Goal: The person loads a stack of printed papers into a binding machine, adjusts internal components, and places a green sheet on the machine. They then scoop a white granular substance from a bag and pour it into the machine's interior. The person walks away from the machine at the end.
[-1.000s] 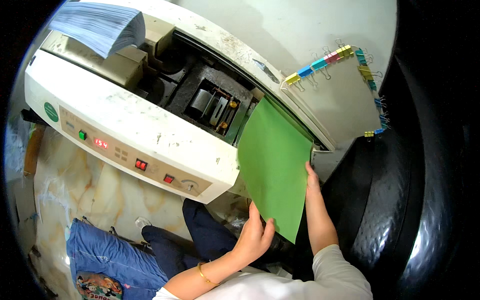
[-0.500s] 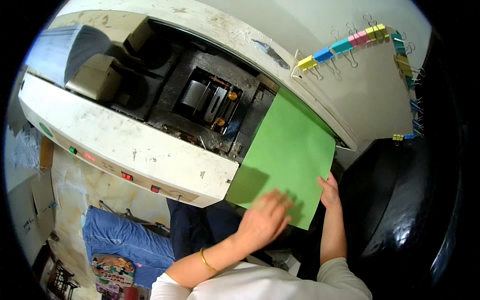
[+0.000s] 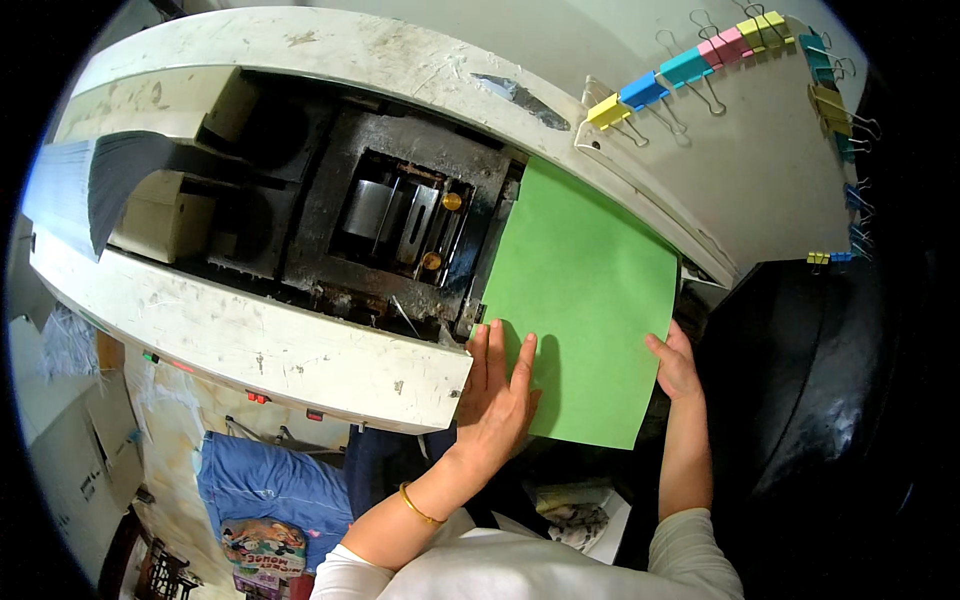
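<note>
A green sheet (image 3: pixel 582 290) lies in the open right end of the white machine (image 3: pixel 245 330), beside its dark metal bed with a roller (image 3: pixel 372 210) and two brass knobs. My left hand (image 3: pixel 495 395) rests flat with fingers stretched along the sheet's left edge, by the machine's front corner. My right hand (image 3: pixel 676 362) grips the sheet's right edge between thumb and fingers. A fanned stack of pale paper (image 3: pixel 62 190) stands at the machine's left end.
A pale plate edged with colourful binder clips (image 3: pixel 740 170) stands at upper right. Black shiny material (image 3: pixel 790 400) fills the right side. Below the machine are blue fabric (image 3: pixel 270 470), flattened cardboard (image 3: pixel 100 430) and a white box (image 3: pixel 600 525) with crumpled contents.
The green sheet has moved up against the bed and lies squarer. My left hand has shifted from the sheet's lower part up to its left edge, fingers straightened. My right hand stays on the edge.
</note>
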`<state>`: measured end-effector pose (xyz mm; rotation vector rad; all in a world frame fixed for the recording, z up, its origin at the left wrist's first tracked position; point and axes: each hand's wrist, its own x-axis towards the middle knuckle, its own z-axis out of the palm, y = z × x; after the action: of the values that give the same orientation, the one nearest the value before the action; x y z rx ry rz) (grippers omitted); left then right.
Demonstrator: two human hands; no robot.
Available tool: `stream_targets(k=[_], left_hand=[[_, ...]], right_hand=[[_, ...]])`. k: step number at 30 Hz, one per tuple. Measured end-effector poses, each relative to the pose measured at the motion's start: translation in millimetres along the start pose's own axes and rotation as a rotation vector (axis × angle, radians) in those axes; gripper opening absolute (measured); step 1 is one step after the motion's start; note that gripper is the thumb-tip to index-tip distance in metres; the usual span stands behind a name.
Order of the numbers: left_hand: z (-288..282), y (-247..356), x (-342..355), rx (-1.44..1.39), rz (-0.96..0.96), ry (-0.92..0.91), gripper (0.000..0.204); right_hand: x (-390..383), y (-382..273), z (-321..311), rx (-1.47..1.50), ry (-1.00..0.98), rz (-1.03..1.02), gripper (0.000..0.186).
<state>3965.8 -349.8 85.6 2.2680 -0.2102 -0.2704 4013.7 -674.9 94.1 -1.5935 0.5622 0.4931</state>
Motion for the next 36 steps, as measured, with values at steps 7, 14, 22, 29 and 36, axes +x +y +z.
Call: stream_targets(k=[7, 14, 22, 29, 36], left_hand=[[0, 2, -1, 0.040, -0.014, -0.003, 0.073], [2, 4, 2, 0.086, -0.010, -0.002, 0.071], [4, 3, 6, 0.116, 0.003, -0.009, 0.071], [4, 4, 0, 0.130, -0.025, -0.017, 0.069], [7, 4, 4, 0.153, -0.016, -0.042, 0.071]], right_hand=[[12, -2, -1, -0.030, -0.016, 0.017, 0.047], [16, 1, -3, -0.028, -0.042, 0.032, 0.047], [10, 4, 1, -0.026, -0.007, 0.040, 0.048], [3, 11, -2, 0.004, -0.048, 0.034, 0.050], [2, 9, 3, 0.032, -0.006, 0.044, 0.051]])
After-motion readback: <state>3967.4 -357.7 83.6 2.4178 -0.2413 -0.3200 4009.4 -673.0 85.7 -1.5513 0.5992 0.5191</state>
